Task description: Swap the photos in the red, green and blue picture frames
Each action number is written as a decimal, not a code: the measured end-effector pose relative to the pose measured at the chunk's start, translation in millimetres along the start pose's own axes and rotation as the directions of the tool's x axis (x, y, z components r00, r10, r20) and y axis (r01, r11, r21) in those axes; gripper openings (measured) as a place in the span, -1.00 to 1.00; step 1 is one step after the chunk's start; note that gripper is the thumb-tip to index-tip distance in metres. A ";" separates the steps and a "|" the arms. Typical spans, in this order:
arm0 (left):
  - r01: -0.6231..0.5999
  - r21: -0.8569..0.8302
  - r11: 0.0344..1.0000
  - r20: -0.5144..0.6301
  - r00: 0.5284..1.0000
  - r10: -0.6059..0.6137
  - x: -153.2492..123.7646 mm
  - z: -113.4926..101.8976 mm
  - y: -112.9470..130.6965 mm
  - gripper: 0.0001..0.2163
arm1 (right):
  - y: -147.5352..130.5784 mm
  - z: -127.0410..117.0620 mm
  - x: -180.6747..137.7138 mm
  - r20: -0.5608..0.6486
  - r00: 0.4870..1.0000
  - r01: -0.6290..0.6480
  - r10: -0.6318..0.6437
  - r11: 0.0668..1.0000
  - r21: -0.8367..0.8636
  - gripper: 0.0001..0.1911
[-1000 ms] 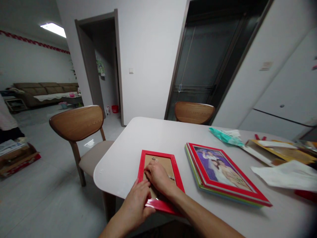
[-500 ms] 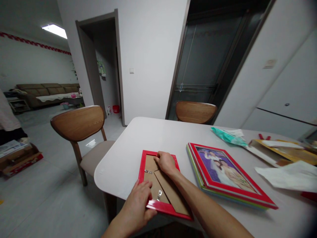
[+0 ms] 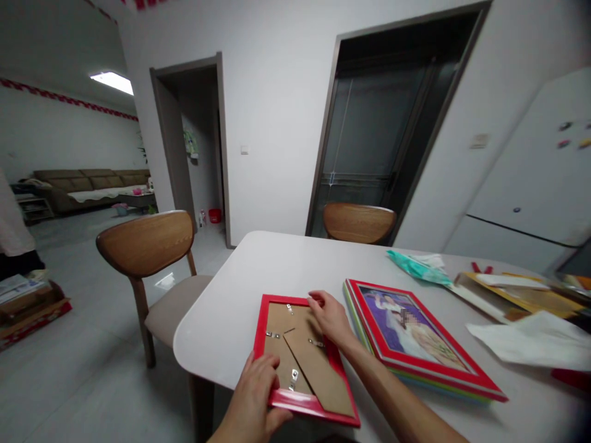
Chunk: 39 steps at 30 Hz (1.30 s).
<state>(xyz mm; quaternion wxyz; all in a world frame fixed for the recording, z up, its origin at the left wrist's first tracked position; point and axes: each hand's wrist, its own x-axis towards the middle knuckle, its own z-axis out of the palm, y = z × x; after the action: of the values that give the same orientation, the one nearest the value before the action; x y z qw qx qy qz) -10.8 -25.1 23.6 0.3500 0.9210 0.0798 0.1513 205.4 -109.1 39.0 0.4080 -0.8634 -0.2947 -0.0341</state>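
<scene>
A red picture frame lies face down at the table's near edge, its brown backing board showing. Small metal clips sit on the board along all sides, and a brown stand flap lies flat against it. My left hand grips the lower left corner, fingers on top and thumb at the bottom edge. At the upper right corner, my right hand has its fingers bent around the red edge. Right of it lies a stack of frames, topped by a red frame with a photo of people in it.
The white table also bears a teal-and-white wrapper, a yellow envelope and white paper. Wooden chairs stand at the left and far side. A cardboard box is on the floor, with a person partly visible behind.
My right hand has moved from the backing board's top to the frame's upper right corner, uncovering the top and right clips. The view has tilted up slightly.
</scene>
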 end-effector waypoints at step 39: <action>0.096 -0.634 0.767 0.049 0.995 -0.083 113.7 113.3 117.0 -0.50 | 135.6 -185.8 -51.8 0.042 0.879 -0.443 0.475 0.782 0.438 -0.50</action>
<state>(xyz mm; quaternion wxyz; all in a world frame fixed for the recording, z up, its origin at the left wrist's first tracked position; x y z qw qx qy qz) 139.0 -153.6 46.9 0.6479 0.7452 0.0645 0.1441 269.2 -335.6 54.2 0.5963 -0.7939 -0.0611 0.1023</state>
